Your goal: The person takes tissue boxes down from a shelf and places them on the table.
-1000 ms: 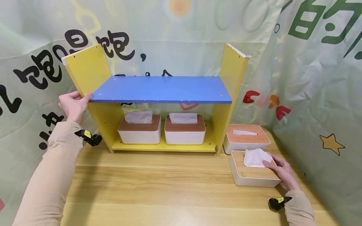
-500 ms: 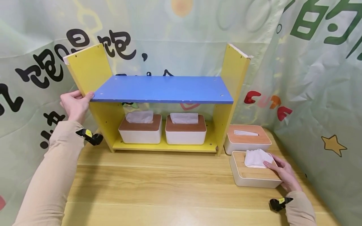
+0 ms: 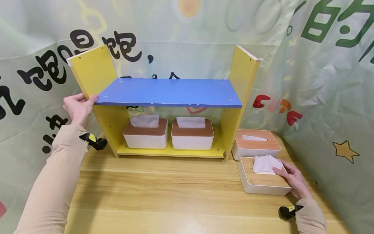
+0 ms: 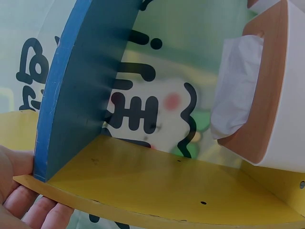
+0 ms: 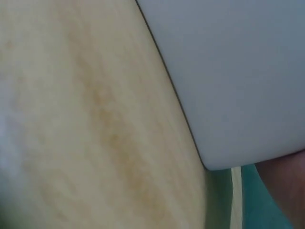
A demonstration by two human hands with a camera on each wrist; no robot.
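My left hand (image 3: 78,109) grips the front edge of the left side panel of a yellow and blue shelf (image 3: 169,92). In the left wrist view its thumb lies by the blue board and its fingers (image 4: 40,210) wrap the yellow panel's edge. My right hand (image 3: 294,179) holds the right end of a white tissue box with a light wooden lid (image 3: 263,179), thumb on top near the tissue. That box sits on the table. In the right wrist view its white side (image 5: 233,86) hides most of the hand.
Two tissue boxes with brown lids, a left one (image 3: 146,138) and a right one (image 3: 193,138), stand on the shelf's lower board. Another tissue box (image 3: 257,144) is behind the held one, beside the shelf. A printed cloth (image 3: 327,107) hangs around the wooden table (image 3: 163,191).
The whole head view has shifted slightly to the right. Both hands keep their holds, and the shelf and boxes stay in place.
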